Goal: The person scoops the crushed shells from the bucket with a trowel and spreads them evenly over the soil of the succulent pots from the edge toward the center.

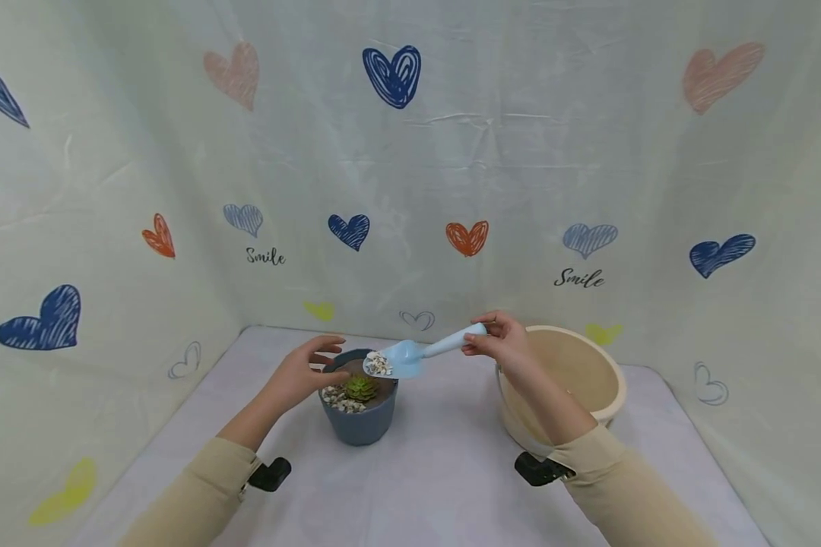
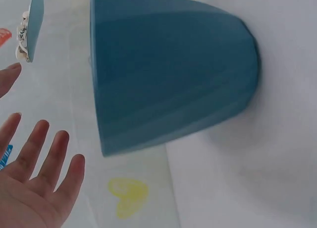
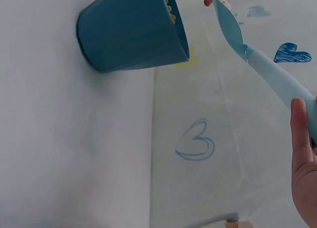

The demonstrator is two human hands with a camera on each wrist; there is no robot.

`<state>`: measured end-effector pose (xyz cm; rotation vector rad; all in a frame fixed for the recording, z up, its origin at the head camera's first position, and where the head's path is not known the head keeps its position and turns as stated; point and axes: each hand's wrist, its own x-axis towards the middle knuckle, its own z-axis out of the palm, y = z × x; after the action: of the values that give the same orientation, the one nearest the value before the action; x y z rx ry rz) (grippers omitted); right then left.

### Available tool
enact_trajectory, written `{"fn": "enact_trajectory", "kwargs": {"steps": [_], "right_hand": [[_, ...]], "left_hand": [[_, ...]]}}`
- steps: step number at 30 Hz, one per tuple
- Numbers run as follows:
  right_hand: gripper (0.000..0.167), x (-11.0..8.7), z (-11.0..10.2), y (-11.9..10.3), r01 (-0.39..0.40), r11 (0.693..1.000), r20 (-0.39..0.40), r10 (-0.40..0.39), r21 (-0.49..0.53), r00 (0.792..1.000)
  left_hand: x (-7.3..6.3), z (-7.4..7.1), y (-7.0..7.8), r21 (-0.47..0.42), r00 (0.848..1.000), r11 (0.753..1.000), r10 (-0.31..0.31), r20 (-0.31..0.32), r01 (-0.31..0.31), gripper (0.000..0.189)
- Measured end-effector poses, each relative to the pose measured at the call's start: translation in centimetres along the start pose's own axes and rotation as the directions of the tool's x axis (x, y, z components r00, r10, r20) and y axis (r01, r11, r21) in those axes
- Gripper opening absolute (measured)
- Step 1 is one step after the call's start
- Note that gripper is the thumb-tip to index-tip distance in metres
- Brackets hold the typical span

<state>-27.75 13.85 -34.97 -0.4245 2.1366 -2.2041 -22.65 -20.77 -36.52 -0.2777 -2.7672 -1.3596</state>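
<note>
My right hand (image 1: 501, 346) grips the handle of a light blue trowel (image 1: 445, 346), also in the right wrist view. White and grey pebbles (image 1: 379, 364) lie on its blade, which hangs above the right side of a blue-grey flower pot (image 1: 359, 425). Inside that pot a green succulent (image 1: 360, 387) stands in brown soil, with more pebbles along the left and front. My left hand (image 1: 305, 372) is spread beside the pot's left rim and holds nothing; the left wrist view shows its fingers (image 2: 52, 153) apart from the pot wall.
A large cream tub (image 1: 612, 372) stands on the right of the table, behind my right forearm. The white tabletop (image 1: 438, 471) meets a curtain (image 1: 410, 175) printed with hearts at the back. A dark camera (image 1: 270, 474) is strapped at my left wrist.
</note>
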Motion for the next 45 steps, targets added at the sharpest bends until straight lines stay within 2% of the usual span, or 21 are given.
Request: {"fn": "enact_trajectory", "kwargs": {"steps": [4,10,14,18,23,27,33,36,40,45], "right_hand": [[0.033,0.5,1.9,0.4,-0.015,1.000,0.005,0.015,-0.007,1.000],[0.032,1.1,4.5,0.8,-0.005,1.000,0.016,0.005,0.003,1.000],[0.029,1.6,5.8,1.1,0.006,1.000,0.013,-0.006,-0.021,1.000],[0.026,2.1,6.7,1.4,0.011,0.999,0.009,-0.011,-0.046,1.000],[0.027,2.4,7.3,1.4,0.011,0.996,0.017,-0.010,-0.087,1.000],[0.026,2.7,7.7,1.3,0.021,0.994,0.023,-0.019,-0.111,1.000],[0.026,2.9,8.1,1.1,0.016,0.991,0.025,-0.013,-0.133,1.000],[0.027,2.9,8.3,1.1,0.005,0.991,0.027,-0.001,-0.136,1.000],[0.027,3.0,8.6,0.9,0.003,0.989,0.038,0.002,-0.148,0.999],[0.026,3.2,8.6,0.9,0.016,0.987,0.043,-0.009,-0.161,0.999]], "left_hand": [[0.0,-0.8,-1.4,-0.006,1.000,1.000,-0.013,-0.004,0.013,0.066],[0.1,-1.7,-3.2,-0.033,1.000,0.999,0.004,0.020,-0.003,0.073],[0.2,-2.1,-4.4,-0.049,0.998,0.999,0.007,0.070,-0.004,0.078],[0.7,-2.1,-5.8,-0.069,0.987,0.998,0.018,0.160,-0.007,0.087],[1.2,-1.7,-7.4,-0.143,0.950,0.990,0.030,0.310,0.015,0.098],[1.7,-1.4,-8.2,-0.182,0.915,0.983,0.046,0.400,0.030,0.104],[3.3,-1.2,-9.0,-0.242,0.846,0.970,0.127,0.518,0.003,0.105],[4.0,-1.1,-9.2,-0.268,0.819,0.963,0.148,0.555,0.008,0.105],[4.6,-1.0,-9.6,-0.292,0.801,0.956,0.171,0.573,0.005,0.108],[4.9,-0.8,-9.7,-0.330,0.798,0.944,0.186,0.573,0.017,0.108]]}}
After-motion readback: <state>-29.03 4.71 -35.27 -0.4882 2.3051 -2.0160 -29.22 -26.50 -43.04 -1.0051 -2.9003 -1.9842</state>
